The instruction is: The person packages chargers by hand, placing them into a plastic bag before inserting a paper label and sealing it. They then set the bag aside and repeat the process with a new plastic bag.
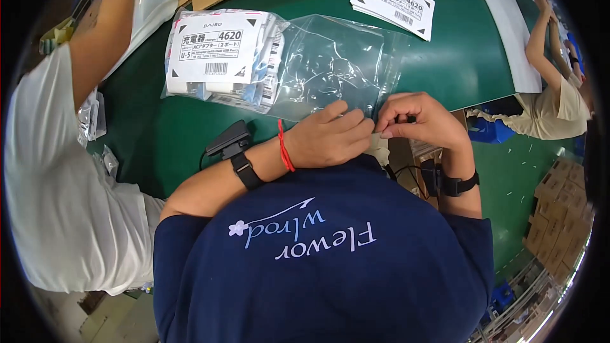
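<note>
Head view, clear bag: the clear bag [330, 57] lies flat on the green table [445, 76], just beyond the hands; every place below is told from it.
Long axis: left to right, dipping slightly toward the right end, where a zip-like strip [389, 67] crosses it.
Packed end: charger packs [272, 67] fill the bag's left part, with a white label card [216, 47] uppermost; its right part is slack and wrinkled.
Left hand: the left hand [333, 136], back upward, lies along the bag's near edge, fingers bent toward the right end; the fingertips are partly hidden, so I cannot tell whether they grip the film.
Right hand: the right hand [419, 121] is narrow, thumb and forefinger closed on the bag's near right corner.
Nearer hand: the right is nearer the strip end, the left nearer the packs; both stand on the bag's near side, fingers almost meeting at that corner.
Card stack: white printed cards [394, 3] sit beyond the bag's right end, on the far side, apart from it.
Wrist gear: a black wrist device [232, 143] is strapped on the left arm, near side of the bag.
Neighbour: a co-worker's white sleeve [47, 98] is left of the bag.
</note>
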{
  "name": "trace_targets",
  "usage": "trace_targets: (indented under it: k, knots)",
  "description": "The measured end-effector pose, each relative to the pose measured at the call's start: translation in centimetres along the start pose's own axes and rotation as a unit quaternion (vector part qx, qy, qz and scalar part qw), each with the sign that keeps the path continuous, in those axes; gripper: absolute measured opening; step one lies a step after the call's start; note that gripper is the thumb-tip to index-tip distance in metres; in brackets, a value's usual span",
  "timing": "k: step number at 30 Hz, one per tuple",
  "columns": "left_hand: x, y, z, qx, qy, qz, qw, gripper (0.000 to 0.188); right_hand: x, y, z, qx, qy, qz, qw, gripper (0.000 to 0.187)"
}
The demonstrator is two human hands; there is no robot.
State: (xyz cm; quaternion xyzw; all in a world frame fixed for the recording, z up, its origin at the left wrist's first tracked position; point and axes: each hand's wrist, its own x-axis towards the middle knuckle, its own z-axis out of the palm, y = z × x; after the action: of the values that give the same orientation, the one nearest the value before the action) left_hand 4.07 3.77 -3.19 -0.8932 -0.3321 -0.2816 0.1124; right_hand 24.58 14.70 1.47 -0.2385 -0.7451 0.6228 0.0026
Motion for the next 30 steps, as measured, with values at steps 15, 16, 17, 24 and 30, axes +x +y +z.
trace_targets:
  k: [15,16,17,24,30]
  knots:
    - [1.3,0.4,-3.3,-0.099,0.038,-0.086,0.991,0.012,-0.5,-1.2,1.4,-0.037,-0.014,-0.097,0.994,0.008]
    - [1.2,0.6,-3.3,-0.084,0.041,-0.088,0.992,0.012,-0.6,-0.8,1.5,-0.019,0.013,-0.094,0.995,0.008]
    - [1.0,0.7,-3.4,-0.086,0.062,-0.091,0.99,0.012,-0.4,-0.3,1.6,0.001,0.04,-0.089,0.995,0.009]
    - [1.5,-0.1,-4.0,-0.161,0.097,-0.051,0.981,0.007,-3.5,8.1,-6.3,0.464,0.518,-0.221,0.684,0.016]
    - [0.7,-0.5,-4.6,-0.114,0.039,-0.094,0.988,0.026,-12.7,18.2,-13.0,0.197,0.808,-0.266,0.488,0.017]
